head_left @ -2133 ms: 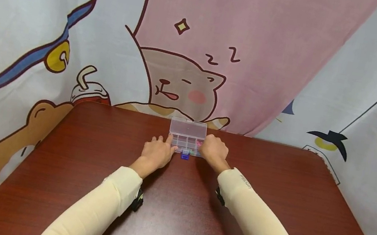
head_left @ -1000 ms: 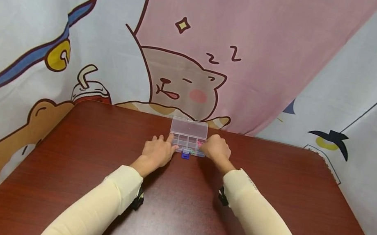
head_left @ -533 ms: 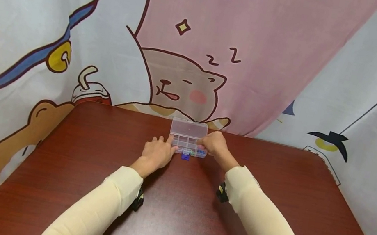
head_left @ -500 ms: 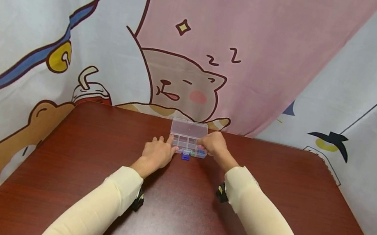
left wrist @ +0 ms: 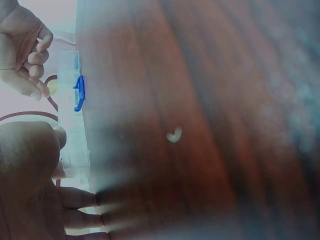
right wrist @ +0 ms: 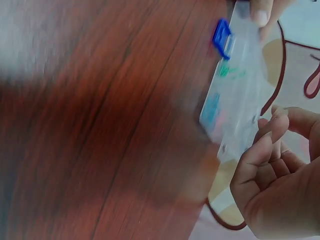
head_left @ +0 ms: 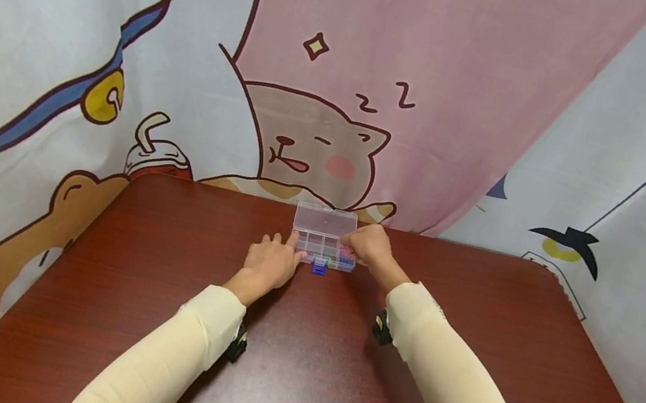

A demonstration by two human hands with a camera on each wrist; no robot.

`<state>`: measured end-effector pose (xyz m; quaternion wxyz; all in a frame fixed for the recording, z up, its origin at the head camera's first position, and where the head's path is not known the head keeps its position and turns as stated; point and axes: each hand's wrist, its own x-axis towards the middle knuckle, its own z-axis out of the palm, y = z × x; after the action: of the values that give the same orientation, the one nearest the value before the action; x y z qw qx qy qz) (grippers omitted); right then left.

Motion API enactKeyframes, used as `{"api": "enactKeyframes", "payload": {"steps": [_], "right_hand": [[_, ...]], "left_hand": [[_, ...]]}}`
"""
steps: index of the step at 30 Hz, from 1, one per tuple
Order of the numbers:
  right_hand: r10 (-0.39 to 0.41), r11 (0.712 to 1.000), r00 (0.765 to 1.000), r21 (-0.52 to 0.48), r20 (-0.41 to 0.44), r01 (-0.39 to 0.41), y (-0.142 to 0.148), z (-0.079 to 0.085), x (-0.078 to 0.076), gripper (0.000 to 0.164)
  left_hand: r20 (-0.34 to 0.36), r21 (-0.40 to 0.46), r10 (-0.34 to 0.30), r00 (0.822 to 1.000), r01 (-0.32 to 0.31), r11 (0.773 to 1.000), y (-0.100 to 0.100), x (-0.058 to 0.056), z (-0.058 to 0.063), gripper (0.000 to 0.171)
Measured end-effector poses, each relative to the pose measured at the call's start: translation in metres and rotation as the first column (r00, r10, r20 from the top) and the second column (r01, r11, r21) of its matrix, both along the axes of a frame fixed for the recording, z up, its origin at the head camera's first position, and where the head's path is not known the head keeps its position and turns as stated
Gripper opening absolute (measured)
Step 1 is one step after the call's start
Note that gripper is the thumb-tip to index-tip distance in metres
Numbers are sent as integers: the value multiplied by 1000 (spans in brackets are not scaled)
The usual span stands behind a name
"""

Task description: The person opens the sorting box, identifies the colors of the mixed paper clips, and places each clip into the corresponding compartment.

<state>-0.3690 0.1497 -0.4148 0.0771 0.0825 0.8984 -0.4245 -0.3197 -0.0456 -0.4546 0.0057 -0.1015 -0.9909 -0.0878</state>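
Note:
A clear plastic compartment box (head_left: 314, 248) lies on the table with its lid (head_left: 326, 222) raised at the back and a blue latch (head_left: 319, 267) at the front. My left hand (head_left: 269, 264) rests at the left end, thumb and forefinger touching its edge and the other fingers spread on the table. Above the right end is my right hand (head_left: 371, 244), fingers curled, thumb and forefinger tips together in the right wrist view; I cannot tell whether something small is between them. Small blue pieces (right wrist: 211, 110), pink pieces (head_left: 344, 251) and green pieces (right wrist: 231, 71) lie in separate compartments.
The brown wooden table (head_left: 297, 354) extends on every side of the box and its far edge is close behind the lid. A printed cloth (head_left: 441, 107) with a sleeping cartoon animal hangs just beyond that edge.
The right hand shifts from the box's front right corner back and inward over the right compartments, uncovering the blue pieces, then the pink ones. The left hand keeps its place.

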Motion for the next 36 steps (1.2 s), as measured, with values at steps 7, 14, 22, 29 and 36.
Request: {"api": "enactKeyframes", "payload": {"steps": [7, 14, 22, 29, 36], "right_hand": [[-47, 999, 997, -23, 54, 48, 12, 0, -12, 29], [-83, 991, 994, -99, 74, 90, 20, -6, -18, 27], [-132, 988, 991, -82, 6, 132, 29, -22, -25, 27], [-45, 987, 999, -156, -1, 45, 27, -26, -24, 39], [-44, 983, 999, -180, 21, 47, 22, -24, -25, 35]], "left_hand": [[-6, 15, 1, 1000, -1, 1000, -2, 2, -3, 56], [-3, 12, 5, 1000, -5, 1000, -1, 1, -5, 57], [1, -6, 0, 1000, 0, 1000, 2, -1, -6, 56], [-9, 2, -3, 1000, 3, 1000, 1, -1, -5, 56], [-11, 3, 0, 1000, 0, 1000, 0, -2, -3, 56]]}}
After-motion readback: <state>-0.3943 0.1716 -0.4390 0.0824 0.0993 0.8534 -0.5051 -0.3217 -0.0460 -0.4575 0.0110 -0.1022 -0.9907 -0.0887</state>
